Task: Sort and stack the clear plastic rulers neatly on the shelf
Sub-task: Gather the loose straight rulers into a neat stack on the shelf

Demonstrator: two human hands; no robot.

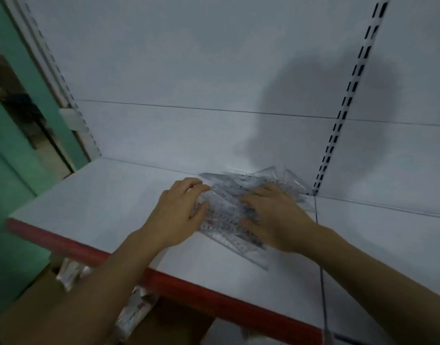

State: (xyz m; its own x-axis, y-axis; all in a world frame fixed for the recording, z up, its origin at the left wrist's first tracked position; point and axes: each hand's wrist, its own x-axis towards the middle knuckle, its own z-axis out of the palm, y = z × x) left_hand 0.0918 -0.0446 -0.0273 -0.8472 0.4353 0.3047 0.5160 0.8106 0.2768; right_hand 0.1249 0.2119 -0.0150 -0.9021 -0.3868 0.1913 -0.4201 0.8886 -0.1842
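A loose pile of clear plastic rulers [225,210], some of them triangular, lies on the white shelf [109,195] near its back right corner. My left hand [179,212] rests on the left side of the pile, fingers curled over the ruler edges. On the right side, my right hand [276,217] presses down with the fingers spread over the rulers. More clear rulers [283,180] stick out behind my right hand toward the back wall. The frame is blurred, so single rulers are hard to tell apart.
The shelf has a red front edge [189,287]. A slotted upright [338,115] runs up the back wall [189,70] at the right, where a second shelf panel [388,245] begins. Packaged goods [134,317] and cardboard lie below the shelf. A green wall [12,170] stands at left.
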